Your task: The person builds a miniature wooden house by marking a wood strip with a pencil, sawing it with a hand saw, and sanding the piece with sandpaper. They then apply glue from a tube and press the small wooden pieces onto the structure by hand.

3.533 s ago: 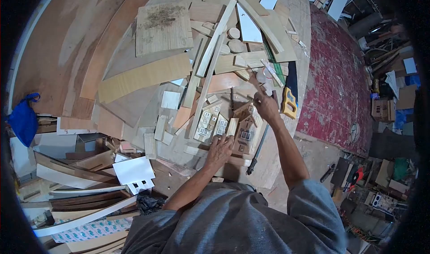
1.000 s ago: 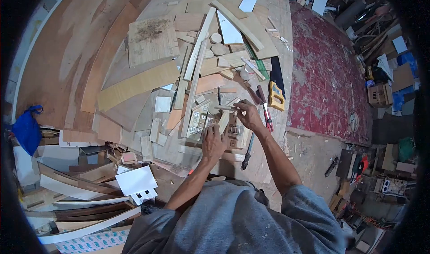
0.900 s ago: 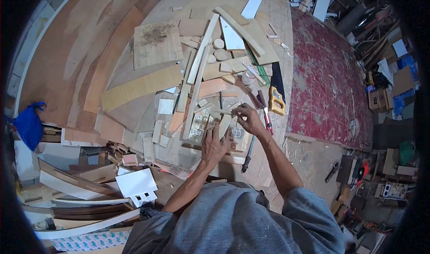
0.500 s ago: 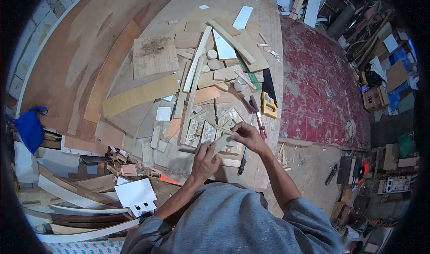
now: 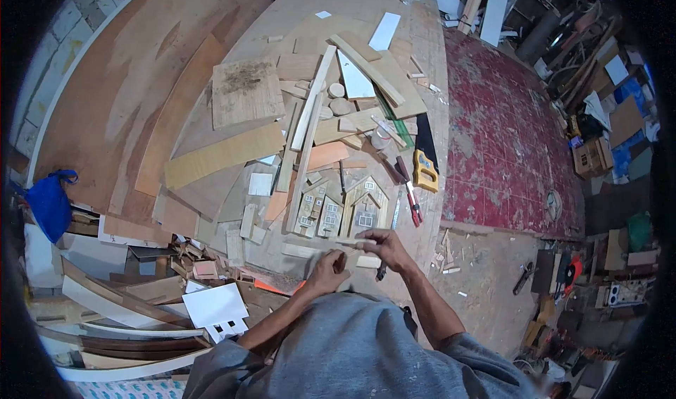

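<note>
Near the front edge of the bench, my left hand (image 5: 328, 272) is closed on a thin, flat, pale piece (image 5: 350, 261) whose kind I cannot make out. Just to its right, my right hand (image 5: 389, 250) pinches a small wooden strip (image 5: 349, 242) between thumb and fingers. Beyond my hands are small wooden house models with white window frames: a narrow house (image 5: 310, 210) on the left, and a larger gabled house (image 5: 364, 203) on the right. A pale wooden block (image 5: 368, 262) lies by my right fingers, partly covered.
A yellow-handled handsaw (image 5: 425, 170) and a red-and-white tool (image 5: 411, 202) lie at the bench's right. Long wooden strips (image 5: 313, 100), a square board (image 5: 246, 92) and round wooden discs (image 5: 341, 106) spread across the middle. A blue bag (image 5: 48, 205) hangs at the left.
Both hands have drawn back toward my body, bringing the strip and the flat piece off the house models. The larger house now shows more fully.
</note>
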`<state>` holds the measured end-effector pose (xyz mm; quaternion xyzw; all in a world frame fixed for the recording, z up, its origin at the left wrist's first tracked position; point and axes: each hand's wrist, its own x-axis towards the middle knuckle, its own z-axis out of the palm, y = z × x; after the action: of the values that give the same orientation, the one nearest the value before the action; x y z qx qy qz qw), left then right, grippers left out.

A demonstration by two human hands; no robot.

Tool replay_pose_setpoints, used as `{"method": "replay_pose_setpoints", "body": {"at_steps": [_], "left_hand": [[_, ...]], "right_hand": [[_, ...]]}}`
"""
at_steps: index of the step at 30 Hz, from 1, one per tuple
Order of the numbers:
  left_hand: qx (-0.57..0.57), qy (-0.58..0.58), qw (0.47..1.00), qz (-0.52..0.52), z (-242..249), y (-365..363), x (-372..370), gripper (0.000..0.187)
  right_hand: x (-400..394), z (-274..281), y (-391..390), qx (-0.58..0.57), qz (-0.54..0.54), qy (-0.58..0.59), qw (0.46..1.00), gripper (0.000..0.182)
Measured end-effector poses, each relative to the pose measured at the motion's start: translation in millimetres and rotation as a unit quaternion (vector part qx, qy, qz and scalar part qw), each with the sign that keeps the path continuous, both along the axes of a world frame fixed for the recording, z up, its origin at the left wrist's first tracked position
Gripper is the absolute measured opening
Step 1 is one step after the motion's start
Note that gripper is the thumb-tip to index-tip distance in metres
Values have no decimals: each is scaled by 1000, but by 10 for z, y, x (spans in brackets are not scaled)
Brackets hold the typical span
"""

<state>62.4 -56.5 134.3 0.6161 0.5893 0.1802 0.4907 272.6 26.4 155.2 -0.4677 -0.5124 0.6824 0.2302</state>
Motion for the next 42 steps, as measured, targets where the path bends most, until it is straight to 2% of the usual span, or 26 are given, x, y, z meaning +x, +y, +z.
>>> {"method": "replay_pose_setpoints", "body": {"at_steps": [2, 4, 5, 6, 7, 8, 10, 12, 14, 15, 18, 19, 22, 24, 26, 27, 28, 29, 32, 36, 37, 39, 42], "left_hand": [[-74, -187, 977, 72, 66, 26, -58, 56], [-94, -215, 968, 91, 157, 24, -128, 52], [-79, -247, 955, 146, 169, -25, -156, 48], [-65, -278, 937, 200, 173, -72, -181, 44], [-78, -298, 924, 227, 182, -135, -250, 36], [-84, -296, 921, 239, 180, -198, -318, 36], [-129, -289, 876, 363, 198, -378, -417, 29], [-130, -272, 868, 394, 376, -459, -445, 22], [-109, -242, 865, 426, 480, -503, -441, 20], [-104, -229, 862, 441, 469, -527, -433, 21], [-90, -238, 853, 455, 487, -506, -421, 22], [-103, -232, 839, 482, 520, -472, -391, 26], [-82, -228, 852, 465, 537, -344, -367, 36], [-74, -252, 863, 432, 354, -313, -389, 42], [-58, -282, 873, 394, 393, -161, -376, 49], [-70, -310, 872, 373, 585, -29, -322, 53], [-82, -337, 870, 351, 697, 73, -281, 57], [-52, -331, 889, 310, 661, 145, -267, 60], [-28, -369, 902, 222, 833, 396, -170, 61], [-69, -428, 889, 148, 1081, 578, -10, 58], [-94, -463, 871, 137, 1221, 596, 38, 55], [-95, -468, 871, 117, 1372, 581, 103, 53], [-103, -489, 861, 97, 1436, 565, 148, 50]], "right_hand": [[-27, -209, 410, 129, -61, -16, 990, 26], [3, -476, 1050, 218, -104, -93, 966, 19], [-54, -444, 1352, 290, -136, -160, 934, 19], [-71, -582, 1656, 357, -155, -160, 907, 20], [-54, -718, 1942, 400, -104, -238, 879, 23], [-131, -815, 2068, 523, -135, -365, 758, 23], [-249, -807, 2354, 470, 2, -361, 805, 21], [-328, -1213, 2572, 440, 135, -313, 831, 19], [-406, -1367, 2617, 501, 237, -414, 722, 22], [-373, -1453, 2610, 537, 218, -392, 714, 27], [-274, -1582, 2640, 516, 189, -399, 734, 29], [-257, -1573, 2618, 510, 159, -426, 731, 24], [-89, -1337, 2650, 467, 203, -425, 748, 19], [30, -1142, 2609, 454, 161, -428, 765, 15], [250, -837, 2509, 400, 48, -247, 881, 15], [254, -386, 2305, 252, 10, -194, 948, 18], [283, -1, 2088, 188, -1, -149, 971, 19], [312, 107, 1907, 181, -31, -116, 976, 19], [270, 549, 1321, 201, -79, -20, 976, 25], [214, 840, 730, 198, -90, 12, 976, 26], [175, 908, 613, 200, -96, 13, 975, 26], [93, 1051, 451, 254, -80, 11, 964, 25], [91, 1112, 304, 254, -76, 62, 962, 24]]}}
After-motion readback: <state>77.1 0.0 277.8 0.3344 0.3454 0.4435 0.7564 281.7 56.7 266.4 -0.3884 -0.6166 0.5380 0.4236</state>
